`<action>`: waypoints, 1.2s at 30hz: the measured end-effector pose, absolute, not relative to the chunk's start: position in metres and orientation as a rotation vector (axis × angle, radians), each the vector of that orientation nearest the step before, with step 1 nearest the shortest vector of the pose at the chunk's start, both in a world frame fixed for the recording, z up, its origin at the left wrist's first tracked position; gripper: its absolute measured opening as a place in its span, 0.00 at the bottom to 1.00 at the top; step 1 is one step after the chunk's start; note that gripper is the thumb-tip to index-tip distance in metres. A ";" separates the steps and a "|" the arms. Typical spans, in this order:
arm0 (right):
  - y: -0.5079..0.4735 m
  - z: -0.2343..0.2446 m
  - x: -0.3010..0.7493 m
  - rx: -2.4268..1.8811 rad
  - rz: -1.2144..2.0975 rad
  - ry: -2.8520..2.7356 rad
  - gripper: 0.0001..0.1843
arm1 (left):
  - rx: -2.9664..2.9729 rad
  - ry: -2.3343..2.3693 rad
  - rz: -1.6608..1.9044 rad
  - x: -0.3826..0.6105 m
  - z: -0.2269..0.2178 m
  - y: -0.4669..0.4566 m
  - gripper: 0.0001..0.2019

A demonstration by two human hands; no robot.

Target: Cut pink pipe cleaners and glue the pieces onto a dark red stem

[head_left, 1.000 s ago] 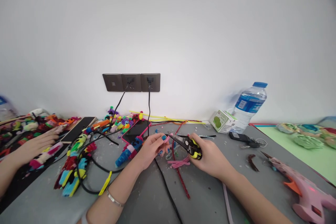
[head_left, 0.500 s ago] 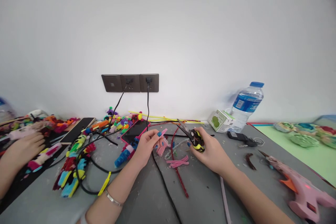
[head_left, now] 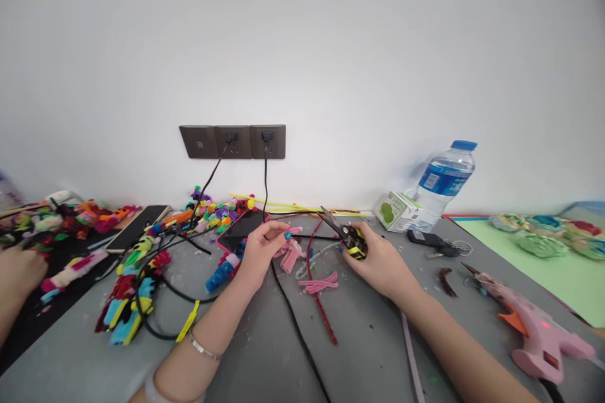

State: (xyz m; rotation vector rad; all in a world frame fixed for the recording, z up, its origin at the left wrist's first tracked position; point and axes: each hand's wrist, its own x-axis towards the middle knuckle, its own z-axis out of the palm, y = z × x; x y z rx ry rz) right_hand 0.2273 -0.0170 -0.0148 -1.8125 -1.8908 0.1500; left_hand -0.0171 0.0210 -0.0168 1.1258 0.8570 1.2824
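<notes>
My left hand point(head_left: 265, 250) pinches a short pink pipe cleaner piece point(head_left: 295, 229) between thumb and fingers. In my right hand point(head_left: 378, 258) is a pair of black-and-yellow scissors point(head_left: 350, 240), blades parted and pointing up and left. Between the hands, a pink fuzzy figure point(head_left: 289, 256) lies on the table. Closer to me is a small bunch of pink pipe cleaners point(head_left: 319, 283), resting across a dark red pipe cleaner point(head_left: 324, 315). A blue fuzzy figure point(head_left: 218, 276) lies left of my left wrist.
A pink glue gun point(head_left: 534, 327) lies at right, near keys point(head_left: 449, 250). A water bottle point(head_left: 442, 186) and a green-white box point(head_left: 396, 211) stand by the wall. Black cables point(head_left: 297, 334) cross the table. Another person's hand point(head_left: 21, 271) is at far left, near colourful fuzzy figures point(head_left: 135, 289).
The pink piece in my left hand has tipped from slanting upward to nearly level. My right hand still holds the scissors. The other person's hand has shifted left.
</notes>
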 end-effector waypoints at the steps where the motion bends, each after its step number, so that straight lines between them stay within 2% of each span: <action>1: -0.017 -0.015 0.228 -1.824 0.144 -1.880 0.21 | 1.143 0.863 1.295 -0.017 -0.017 0.021 0.13; 7: -0.016 -0.014 0.228 -1.820 0.159 -1.896 0.22 | 1.355 1.004 1.372 -0.019 -0.019 0.021 0.05; 12: -0.016 -0.015 0.228 -1.806 0.134 -1.909 0.21 | 1.504 1.115 1.431 -0.021 -0.021 0.024 0.07; 21: -0.013 -0.021 0.232 -1.847 0.129 -1.877 0.25 | 1.645 1.286 1.384 -0.020 -0.031 0.027 0.07; 36: -0.005 -0.035 0.237 -1.750 0.017 -1.917 0.23 | 1.644 1.237 1.299 -0.021 -0.035 0.031 0.11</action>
